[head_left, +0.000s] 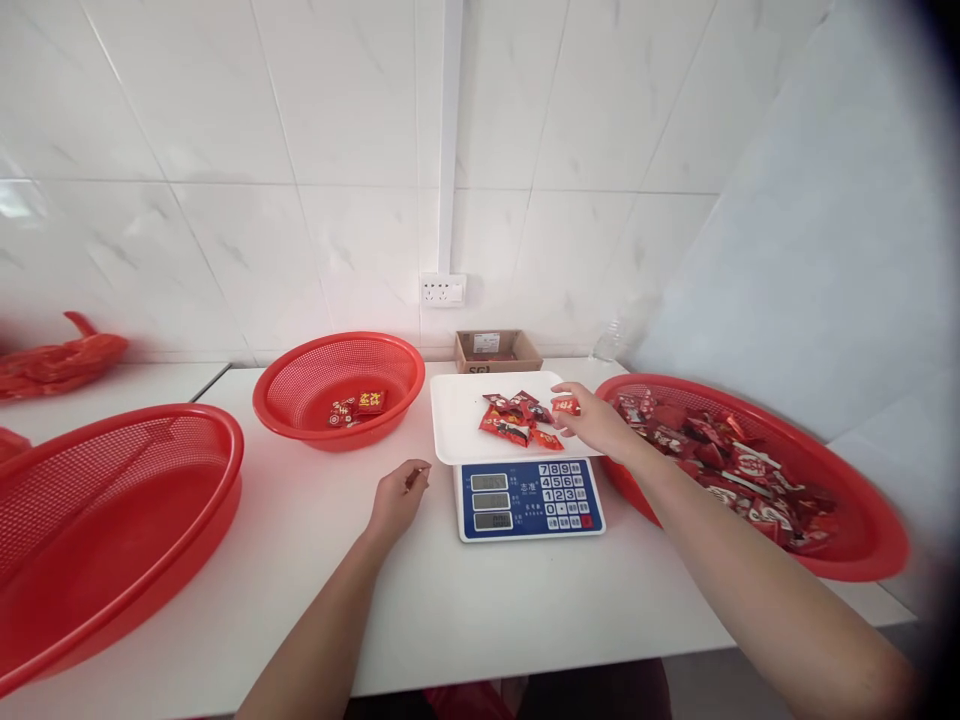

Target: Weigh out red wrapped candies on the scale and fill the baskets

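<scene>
My right hand (592, 420) is over the right side of the scale's white tray (454, 430), its fingers closed on a small red packet (566, 404). Several red snack packets (506, 425) lie in a loose heap on the tray, just left of those fingers. Below the tray is the scale's blue panel (529, 500) with number keys and three small displays. My left hand (399, 498) rests near the table, left of the scale, fingers curled in and no object visible in them.
A big red basket (874, 530) full of packets stands at right. A smaller red basket (274, 385) at the back left holds a few packets. Another large red basket (217, 480) is at far left. Behind the scale sit a cardboard box (465, 352) and a clear plastic bottle (609, 340).
</scene>
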Demonstrator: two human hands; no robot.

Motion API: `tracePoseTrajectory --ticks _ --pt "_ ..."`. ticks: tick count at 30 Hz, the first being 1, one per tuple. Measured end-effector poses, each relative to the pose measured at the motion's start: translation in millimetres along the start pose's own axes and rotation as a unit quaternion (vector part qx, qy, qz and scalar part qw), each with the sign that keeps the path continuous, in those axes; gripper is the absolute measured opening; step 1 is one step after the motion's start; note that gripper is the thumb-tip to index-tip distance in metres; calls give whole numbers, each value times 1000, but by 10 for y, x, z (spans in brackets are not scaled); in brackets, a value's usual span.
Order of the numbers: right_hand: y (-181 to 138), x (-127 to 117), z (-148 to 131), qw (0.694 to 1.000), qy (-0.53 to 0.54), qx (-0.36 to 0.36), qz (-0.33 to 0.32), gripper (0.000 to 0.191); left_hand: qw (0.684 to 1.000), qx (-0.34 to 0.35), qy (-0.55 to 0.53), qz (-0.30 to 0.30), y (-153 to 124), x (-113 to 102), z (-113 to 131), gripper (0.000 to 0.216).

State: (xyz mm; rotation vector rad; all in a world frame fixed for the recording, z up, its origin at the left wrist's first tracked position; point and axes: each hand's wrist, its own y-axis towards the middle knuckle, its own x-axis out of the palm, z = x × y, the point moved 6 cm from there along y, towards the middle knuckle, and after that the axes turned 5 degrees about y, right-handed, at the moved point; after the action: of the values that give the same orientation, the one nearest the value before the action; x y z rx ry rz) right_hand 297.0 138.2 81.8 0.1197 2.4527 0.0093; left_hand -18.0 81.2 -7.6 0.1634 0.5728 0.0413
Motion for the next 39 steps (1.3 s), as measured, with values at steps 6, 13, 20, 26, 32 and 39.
tracePoseTrajectory --ticks 6,13,20,26,32,39 --pt "-162 113 -347 990 -92 -99 -35 43 1000 -2 3 6 2 -19 8 25" --pt "-320 -143 -349 990 -47 -123 46 35 1000 -2 -4 11 -2 -34 31 23" --pt "-731 -567 66 988 -30 -41 147 36 1000 -4 -5 20 6 -25 0 23" --pt "-962 -708 557 980 -127 70 138 38 1000 -4 -3 23 9 -16 -8 23" --pt "-979 -646 731 968 -200 85 129 40 999 -15 3 30 8 -31 14 23" --pt "-1009 -567 654 942 -296 93 132 42 999 -24 2 32 8 -29 16 24"
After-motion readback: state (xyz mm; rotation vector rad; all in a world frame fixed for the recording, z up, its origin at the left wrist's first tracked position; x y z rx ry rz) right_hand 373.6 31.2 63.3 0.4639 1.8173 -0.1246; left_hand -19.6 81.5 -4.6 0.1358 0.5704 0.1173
